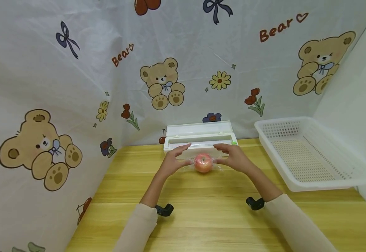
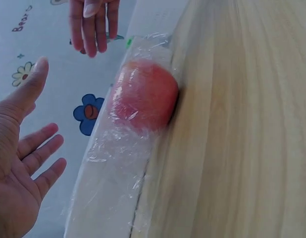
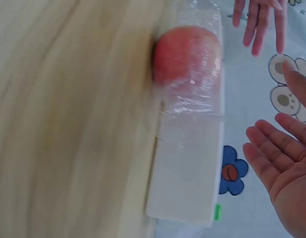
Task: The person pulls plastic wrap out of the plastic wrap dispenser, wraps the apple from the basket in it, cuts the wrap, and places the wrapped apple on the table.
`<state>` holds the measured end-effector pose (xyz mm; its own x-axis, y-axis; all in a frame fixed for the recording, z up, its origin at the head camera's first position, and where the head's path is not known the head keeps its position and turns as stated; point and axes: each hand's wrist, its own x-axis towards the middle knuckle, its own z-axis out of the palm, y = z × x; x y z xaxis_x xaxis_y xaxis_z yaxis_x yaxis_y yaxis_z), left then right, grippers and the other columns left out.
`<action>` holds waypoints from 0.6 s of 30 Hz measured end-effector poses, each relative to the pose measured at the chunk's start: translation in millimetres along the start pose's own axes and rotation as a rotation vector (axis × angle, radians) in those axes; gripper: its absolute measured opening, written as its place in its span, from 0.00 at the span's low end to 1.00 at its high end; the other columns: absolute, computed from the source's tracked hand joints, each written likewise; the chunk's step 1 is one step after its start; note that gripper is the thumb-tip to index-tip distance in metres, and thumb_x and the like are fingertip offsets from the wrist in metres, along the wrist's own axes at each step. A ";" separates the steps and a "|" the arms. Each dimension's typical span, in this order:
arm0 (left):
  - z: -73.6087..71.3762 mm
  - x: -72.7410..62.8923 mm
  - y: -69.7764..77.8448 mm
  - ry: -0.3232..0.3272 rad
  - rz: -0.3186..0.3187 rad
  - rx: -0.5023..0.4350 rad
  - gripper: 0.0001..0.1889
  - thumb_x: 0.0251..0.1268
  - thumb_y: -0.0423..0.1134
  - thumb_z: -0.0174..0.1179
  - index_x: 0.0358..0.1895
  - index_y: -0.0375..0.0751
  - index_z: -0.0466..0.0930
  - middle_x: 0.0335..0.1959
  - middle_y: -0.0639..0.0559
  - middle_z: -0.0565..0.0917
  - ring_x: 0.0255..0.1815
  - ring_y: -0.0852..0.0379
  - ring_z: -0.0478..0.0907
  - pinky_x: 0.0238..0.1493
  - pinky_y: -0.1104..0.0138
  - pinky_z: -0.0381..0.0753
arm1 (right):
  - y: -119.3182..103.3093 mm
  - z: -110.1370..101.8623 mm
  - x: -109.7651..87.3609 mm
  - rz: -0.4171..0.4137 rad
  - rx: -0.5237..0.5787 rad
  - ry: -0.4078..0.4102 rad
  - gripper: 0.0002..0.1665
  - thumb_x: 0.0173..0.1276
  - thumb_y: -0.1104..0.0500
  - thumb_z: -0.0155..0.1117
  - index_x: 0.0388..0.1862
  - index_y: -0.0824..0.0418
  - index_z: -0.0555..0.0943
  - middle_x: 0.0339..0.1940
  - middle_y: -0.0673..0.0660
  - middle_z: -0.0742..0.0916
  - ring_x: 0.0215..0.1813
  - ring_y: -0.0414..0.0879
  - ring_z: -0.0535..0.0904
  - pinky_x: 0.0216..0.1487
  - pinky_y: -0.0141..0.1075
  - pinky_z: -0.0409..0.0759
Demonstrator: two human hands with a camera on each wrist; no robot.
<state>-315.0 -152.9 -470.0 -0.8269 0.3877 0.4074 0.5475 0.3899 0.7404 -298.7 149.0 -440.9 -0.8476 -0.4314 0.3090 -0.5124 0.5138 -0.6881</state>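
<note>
Fingers (image 2: 41, 151) of two hands (image 1: 170, 163) (image 1: 237, 160) hung released, flanking one round apple (image 1: 203, 163) in crinkled clear film (image 2: 121, 144); one oblong white box (image 3: 185, 173) stood behind.

Over on the right of the frame sits a white plastic basket (image 1: 315, 154), mesh floor showing, on the wooden table (image 1: 208, 220) running across the bottom! Behind, pale cloth (image 1: 91, 17) spans the top: winking bear (image 1: 165, 87) near centre, another bear (image 1: 52, 148) at left, dark bow (image 1: 65, 39) upper left, red lettering (image 1: 272, 31) upper right!
</note>
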 end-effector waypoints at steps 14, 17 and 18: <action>35.8 12.9 -22.4 -0.047 -0.043 -0.008 0.38 0.57 0.42 0.76 0.72 0.41 0.72 0.70 0.52 0.75 0.73 0.49 0.69 0.73 0.52 0.68 | 27.1 39.4 18.9 -0.005 0.038 -0.003 0.39 0.61 0.58 0.78 0.67 0.71 0.76 0.65 0.69 0.81 0.63 0.65 0.78 0.65 0.56 0.76; 38.9 12.8 -24.3 -0.053 -0.047 -0.025 0.36 0.58 0.39 0.76 0.70 0.36 0.74 0.69 0.49 0.77 0.72 0.48 0.71 0.72 0.53 0.68 | 27.8 41.5 18.7 0.025 0.061 -0.018 0.37 0.62 0.59 0.78 0.67 0.71 0.76 0.65 0.69 0.81 0.64 0.66 0.78 0.65 0.57 0.76; 39.9 12.7 -24.4 -0.053 -0.055 -0.029 0.36 0.58 0.39 0.76 0.70 0.36 0.74 0.69 0.48 0.77 0.71 0.48 0.71 0.72 0.53 0.69 | 28.1 42.2 18.5 0.036 0.066 -0.017 0.37 0.61 0.60 0.78 0.67 0.71 0.76 0.65 0.68 0.81 0.65 0.65 0.77 0.66 0.57 0.75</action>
<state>-333.8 -124.1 -504.2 -0.8472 0.4105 0.3373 0.4970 0.3879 0.7762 -323.0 124.1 -482.2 -0.8625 -0.4261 0.2729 -0.4711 0.4792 -0.7405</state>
